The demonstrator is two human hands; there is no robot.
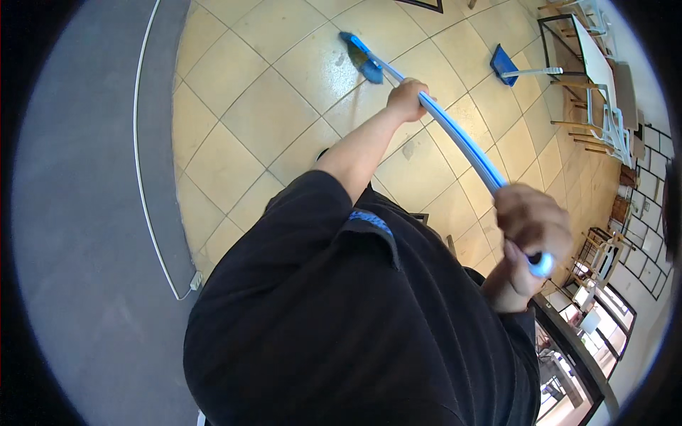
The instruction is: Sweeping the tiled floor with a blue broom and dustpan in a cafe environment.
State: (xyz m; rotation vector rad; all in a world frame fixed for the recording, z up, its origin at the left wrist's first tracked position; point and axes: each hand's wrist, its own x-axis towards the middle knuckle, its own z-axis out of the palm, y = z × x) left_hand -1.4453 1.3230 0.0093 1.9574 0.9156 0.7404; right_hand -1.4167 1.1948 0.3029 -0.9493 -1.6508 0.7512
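Both my hands grip the blue-and-white handle [463, 141] of a broom. My left hand [407, 100] is closed around the lower part of the handle, with that arm stretched forward across my body. Near the handle's top end, my right hand [533, 234] is wrapped around it at the right, slightly blurred; the open tube end shows below the fist. The broom head [365, 61], with blue bristles, is down at the tiled floor [269, 117] ahead of me.
A blue dustpan [503, 66] with a pale handle is on the floor to the right. Beyond it are a white-topped table [594, 58] and white chairs with wooden legs [607, 120]. A grey wall [96, 175] with a white cable [139, 133] runs along the left.
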